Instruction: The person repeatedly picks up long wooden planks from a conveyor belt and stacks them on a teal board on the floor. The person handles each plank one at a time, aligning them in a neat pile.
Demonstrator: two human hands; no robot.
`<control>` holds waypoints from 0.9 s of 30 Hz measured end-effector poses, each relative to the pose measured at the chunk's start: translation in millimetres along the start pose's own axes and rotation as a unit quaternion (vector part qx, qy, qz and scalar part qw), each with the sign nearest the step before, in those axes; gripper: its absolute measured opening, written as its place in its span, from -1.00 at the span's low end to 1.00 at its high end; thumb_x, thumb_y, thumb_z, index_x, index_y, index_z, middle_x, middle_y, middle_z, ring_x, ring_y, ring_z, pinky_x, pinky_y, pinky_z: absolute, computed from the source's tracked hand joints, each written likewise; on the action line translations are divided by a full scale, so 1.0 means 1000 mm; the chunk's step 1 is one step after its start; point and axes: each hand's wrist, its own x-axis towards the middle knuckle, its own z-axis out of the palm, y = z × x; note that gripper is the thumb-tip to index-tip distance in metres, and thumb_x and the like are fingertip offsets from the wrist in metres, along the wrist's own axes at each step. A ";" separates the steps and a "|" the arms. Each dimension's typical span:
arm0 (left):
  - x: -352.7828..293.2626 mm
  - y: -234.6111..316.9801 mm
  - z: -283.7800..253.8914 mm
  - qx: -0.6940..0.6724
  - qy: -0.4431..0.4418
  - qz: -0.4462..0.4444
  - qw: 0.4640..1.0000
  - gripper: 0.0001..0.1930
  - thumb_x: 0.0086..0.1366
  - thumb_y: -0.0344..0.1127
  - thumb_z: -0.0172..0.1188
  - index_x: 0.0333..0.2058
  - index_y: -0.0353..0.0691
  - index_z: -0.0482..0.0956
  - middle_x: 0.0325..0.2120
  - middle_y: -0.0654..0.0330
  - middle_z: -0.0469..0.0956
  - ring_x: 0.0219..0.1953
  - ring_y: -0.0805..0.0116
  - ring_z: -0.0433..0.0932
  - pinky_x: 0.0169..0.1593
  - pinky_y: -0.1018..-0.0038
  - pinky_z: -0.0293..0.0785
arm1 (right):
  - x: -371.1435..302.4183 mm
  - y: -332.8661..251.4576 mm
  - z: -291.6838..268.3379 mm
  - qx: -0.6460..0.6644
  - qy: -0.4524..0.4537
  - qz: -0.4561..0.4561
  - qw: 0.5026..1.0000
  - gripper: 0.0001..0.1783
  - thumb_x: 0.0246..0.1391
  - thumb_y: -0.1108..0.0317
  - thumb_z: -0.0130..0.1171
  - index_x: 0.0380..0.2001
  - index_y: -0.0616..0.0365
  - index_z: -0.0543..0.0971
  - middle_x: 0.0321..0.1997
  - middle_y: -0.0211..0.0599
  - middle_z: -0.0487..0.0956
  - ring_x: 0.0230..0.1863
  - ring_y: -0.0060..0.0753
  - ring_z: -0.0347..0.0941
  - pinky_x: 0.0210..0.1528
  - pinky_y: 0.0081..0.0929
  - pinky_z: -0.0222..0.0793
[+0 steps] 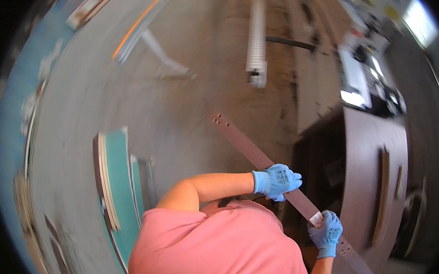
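A long, narrow brown board (244, 145) runs slantwise in front of me, from the middle of the view down to the lower right. Small round holes show near both its ends. My left hand (279, 182), in a blue work glove, is closed over the board around its middle. Farther down its length, my right hand (326, 231), gloved the same way, grips it by the edge beside a white label (316, 219). The right thumb and fingertips are partly hidden.
To my right stands a brown bench or cabinet (369, 142), with a thin brown strip (382, 199) lying on it. At left, a green-topped stand (131, 181) carries several pale strips. Ahead, a pale ribbed beam (257, 38) extends above the floor. Blurred equipment (356, 70) stands far right.
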 end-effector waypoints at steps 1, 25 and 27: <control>-0.032 -0.004 0.002 -0.007 0.037 -0.042 0.998 -0.30 -0.01 -0.09 0.54 0.11 -0.26 0.57 -0.11 0.05 0.65 -0.15 0.00 0.73 -0.11 0.11 0.63 | 0.009 -0.015 0.011 -0.016 0.004 -0.030 0.999 -0.37 -0.19 0.12 0.60 -0.03 0.04 0.57 -0.06 -0.15 0.64 -0.03 0.05 0.59 0.04 -0.06 0.53; -0.639 0.170 0.110 -0.090 0.315 -0.709 0.625 -0.06 0.24 0.09 0.43 0.48 -0.21 0.29 -0.09 -0.03 0.71 -0.05 -0.10 0.68 0.11 0.04 0.52 | 0.080 -0.665 0.156 -0.038 -0.172 -0.707 0.685 -0.50 -0.17 0.11 0.51 -0.17 0.03 0.56 -0.13 -0.12 0.65 -0.07 0.10 0.61 0.03 0.00 0.50; -0.700 0.169 0.130 -0.105 0.343 -0.722 0.592 -0.09 0.23 0.08 0.44 0.46 -0.17 0.32 -0.11 -0.06 0.66 -0.03 -0.09 0.63 0.09 0.04 0.53 | 0.063 -0.736 0.190 -0.047 -0.162 -0.737 0.655 -0.49 -0.13 0.08 0.50 -0.14 0.03 0.55 -0.12 -0.14 0.64 -0.07 0.06 0.60 0.04 -0.04 0.50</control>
